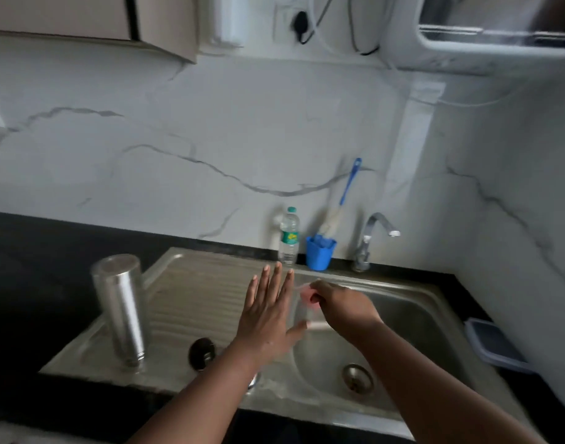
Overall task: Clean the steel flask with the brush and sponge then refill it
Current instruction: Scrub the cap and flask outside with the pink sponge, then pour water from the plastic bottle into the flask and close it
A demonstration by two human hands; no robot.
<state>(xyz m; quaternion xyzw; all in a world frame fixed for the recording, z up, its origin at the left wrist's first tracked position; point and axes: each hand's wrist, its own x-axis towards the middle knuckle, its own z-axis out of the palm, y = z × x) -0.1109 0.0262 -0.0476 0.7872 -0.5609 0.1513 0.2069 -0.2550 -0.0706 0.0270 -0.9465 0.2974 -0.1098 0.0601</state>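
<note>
The steel flask (119, 307) stands upside down on the left of the sink's drainboard (191, 293). Its dark lid (201, 353) lies on the drainboard near the front. My left hand (268, 312) hovers flat with straight, spread fingers over the drainboard's right side, holding nothing. Just to its right, my right hand (342, 306) is curled round a pink sponge (307, 294) above the basin's left rim. The blue-handled bottle brush (340, 203) stands in a blue cup (320, 253) against the back wall.
A small plastic water bottle (288, 235) stands beside the blue cup. The chrome tap (372, 238) rises behind the basin (412, 318), whose drain (358, 378) shows at the bottom. A lidded container (496, 344) sits on the dark counter at right.
</note>
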